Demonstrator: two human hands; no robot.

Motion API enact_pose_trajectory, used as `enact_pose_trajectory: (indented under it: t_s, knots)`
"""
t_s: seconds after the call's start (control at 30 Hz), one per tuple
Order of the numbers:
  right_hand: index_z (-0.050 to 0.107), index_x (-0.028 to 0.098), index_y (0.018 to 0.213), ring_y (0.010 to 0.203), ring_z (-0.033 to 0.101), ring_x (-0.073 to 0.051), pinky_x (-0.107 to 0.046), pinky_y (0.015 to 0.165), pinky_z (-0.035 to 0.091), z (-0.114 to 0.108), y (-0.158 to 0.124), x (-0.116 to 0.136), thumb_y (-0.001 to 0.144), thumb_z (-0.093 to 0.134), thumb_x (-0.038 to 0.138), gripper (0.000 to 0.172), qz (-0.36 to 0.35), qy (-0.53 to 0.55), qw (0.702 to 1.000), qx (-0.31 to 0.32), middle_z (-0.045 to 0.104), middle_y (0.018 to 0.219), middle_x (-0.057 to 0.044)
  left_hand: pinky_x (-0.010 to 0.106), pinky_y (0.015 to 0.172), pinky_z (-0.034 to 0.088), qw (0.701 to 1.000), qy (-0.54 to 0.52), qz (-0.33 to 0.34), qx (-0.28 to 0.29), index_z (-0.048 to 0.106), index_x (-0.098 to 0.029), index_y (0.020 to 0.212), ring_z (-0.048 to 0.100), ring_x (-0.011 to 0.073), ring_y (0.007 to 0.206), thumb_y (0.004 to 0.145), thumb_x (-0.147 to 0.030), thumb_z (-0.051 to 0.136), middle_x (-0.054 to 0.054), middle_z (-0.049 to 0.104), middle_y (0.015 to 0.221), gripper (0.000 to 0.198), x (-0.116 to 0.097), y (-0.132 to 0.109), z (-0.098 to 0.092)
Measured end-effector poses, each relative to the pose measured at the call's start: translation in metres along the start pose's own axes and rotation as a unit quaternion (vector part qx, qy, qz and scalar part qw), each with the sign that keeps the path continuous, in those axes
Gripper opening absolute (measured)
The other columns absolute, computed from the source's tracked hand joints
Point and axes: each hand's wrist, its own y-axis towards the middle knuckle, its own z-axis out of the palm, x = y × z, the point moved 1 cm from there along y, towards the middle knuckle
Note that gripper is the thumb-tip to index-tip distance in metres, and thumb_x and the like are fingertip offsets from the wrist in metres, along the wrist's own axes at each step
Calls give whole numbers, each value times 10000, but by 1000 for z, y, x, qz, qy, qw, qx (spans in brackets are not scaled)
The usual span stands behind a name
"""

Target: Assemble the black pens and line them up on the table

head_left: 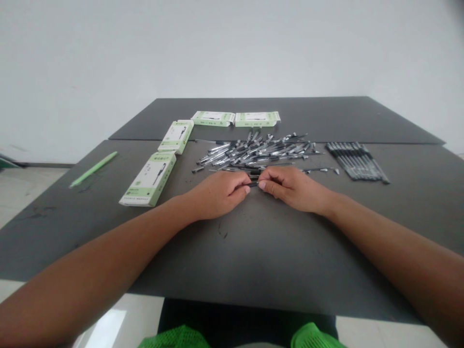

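Note:
My left hand [217, 193] and my right hand [290, 187] rest on the dark table [253, 251], fingers curled and pinching a black pen [253, 183] between them. The hands nearly touch at the fingertips, and only a short piece of the pen shows. Just beyond them lies a loose pile of several pens and pen parts [253, 150]. A neat row of black pens [357, 161] lies to the right of the pile.
Several green-and-white pen boxes [149, 179] lie at the left and back of the pile. A light green pen [94, 169] lies near the table's left edge. A second table section [326, 116] adjoins behind. Green shoes [311, 338] show below the front edge.

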Motion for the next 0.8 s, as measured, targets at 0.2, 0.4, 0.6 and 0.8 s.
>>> enact_pose_trajectory:
  t_s: [0.2, 0.4, 0.6, 0.8]
  knots:
    - [705, 194, 995, 695, 540, -150, -288, 662, 380, 0, 0, 1, 1087, 614, 404, 246, -1, 1, 1000, -4, 641, 776, 8, 317, 722, 403, 1000, -1, -2, 2, 718, -180, 1105, 655, 186, 807, 1077, -325, 557, 38, 756, 940, 219, 0, 0, 0]
    - [699, 193, 989, 701, 545, -149, -287, 649, 382, 0, 0, 1, 1086, 614, 414, 256, -3, 1, 1000, -1, 640, 784, 7, 317, 712, 396, 1000, -1, -1, 3, 712, -182, 1081, 646, 183, 786, 1076, -321, 555, 31, 748, 915, 209, 0, 0, 0]
    - [697, 195, 991, 720, 557, -153, -291, 662, 393, 1, 0, 0, 1090, 609, 418, 260, -3, -2, 1000, 1, 638, 794, 9, 315, 714, 400, 1000, -2, 3, -1, 717, -187, 1086, 652, 185, 794, 1076, -316, 559, 35, 756, 928, 205, 0, 1, 1]
    - [707, 197, 998, 729, 561, -161, -297, 676, 393, 0, 1, 1, 1085, 610, 414, 253, 1, -8, 1000, 1, 653, 808, 1, 317, 715, 398, 1000, 2, 2, 1, 720, -180, 1099, 652, 184, 789, 1078, -317, 552, 35, 754, 923, 218, -1, 0, 0]
